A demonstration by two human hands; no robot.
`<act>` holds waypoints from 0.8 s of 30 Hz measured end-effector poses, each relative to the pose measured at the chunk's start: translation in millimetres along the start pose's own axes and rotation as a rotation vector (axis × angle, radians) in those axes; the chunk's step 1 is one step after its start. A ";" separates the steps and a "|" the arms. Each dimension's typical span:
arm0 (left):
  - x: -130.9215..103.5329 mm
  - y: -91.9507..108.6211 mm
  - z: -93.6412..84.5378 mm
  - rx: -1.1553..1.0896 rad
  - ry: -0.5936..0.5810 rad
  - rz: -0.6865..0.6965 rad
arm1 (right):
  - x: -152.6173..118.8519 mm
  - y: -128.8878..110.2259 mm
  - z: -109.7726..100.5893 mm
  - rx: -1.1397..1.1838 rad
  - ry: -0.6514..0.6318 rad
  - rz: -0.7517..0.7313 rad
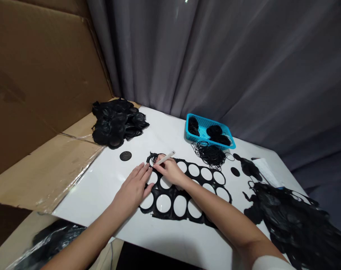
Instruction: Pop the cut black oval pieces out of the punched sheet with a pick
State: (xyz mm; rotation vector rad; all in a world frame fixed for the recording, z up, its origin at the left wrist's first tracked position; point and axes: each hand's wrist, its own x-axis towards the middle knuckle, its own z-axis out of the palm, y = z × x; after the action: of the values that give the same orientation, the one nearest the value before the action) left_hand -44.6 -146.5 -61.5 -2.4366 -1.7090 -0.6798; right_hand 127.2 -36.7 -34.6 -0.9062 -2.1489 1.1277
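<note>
A black rubber sheet (171, 214) with rows of round holes lies flat on the white table. My right hand (170, 170) is closed around a slim whitish pen-like tool (165, 158), slanted with its lower end at the sheet's far left corner hole. Thin black rings bunch up beside that end; whether the tool touches them I cannot make out. Across the sheet's left edge rests my left hand (136, 183), flat with fingers stretched and thumb apart, holding nothing. Just beyond it on the table is a loose black disc (125, 156).
A blue basket (210, 122) holds black ring bundles, with a heap of black rings (211, 154) before it. Black sheets pile up at the back left (114, 123) and the right (294, 221). A cardboard box (47, 75) stands left; a grey curtain (229, 56) hangs behind.
</note>
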 end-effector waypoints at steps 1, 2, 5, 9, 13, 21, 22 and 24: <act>-0.1 0.0 0.2 -0.001 0.004 0.003 | -0.2 0.0 0.1 0.004 0.002 0.008; -0.2 0.0 0.3 0.000 0.006 0.006 | -0.2 -0.1 0.0 0.008 0.003 0.023; -0.3 0.1 0.2 0.013 0.001 0.010 | 0.9 -0.8 -0.9 0.013 0.001 0.061; -0.4 0.0 -0.1 0.026 0.006 0.010 | 3.0 -0.4 -2.0 -0.007 0.006 0.045; -0.5 -0.2 0.7 0.041 0.008 0.026 | -2.3 0.3 3.6 -0.100 0.010 -0.060; 0.9 1.7 -1.2 0.024 -0.002 -0.004 | 17.8 11.3 -13.1 -0.541 0.085 -0.225; 0.9 2.0 -1.4 0.018 -0.004 -0.011 | 27.1 13.5 -26.0 -0.551 0.203 -0.162; 0.7 2.4 -1.1 0.006 -0.006 -0.026 | 43.7 16.4 -55.5 -0.529 0.435 -0.070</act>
State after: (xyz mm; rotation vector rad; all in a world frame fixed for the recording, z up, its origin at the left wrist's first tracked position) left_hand -42.5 -147.1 -59.8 -2.4195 -1.7448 -0.6702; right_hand 144.7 30.6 -14.1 -1.1622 -2.1040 0.2753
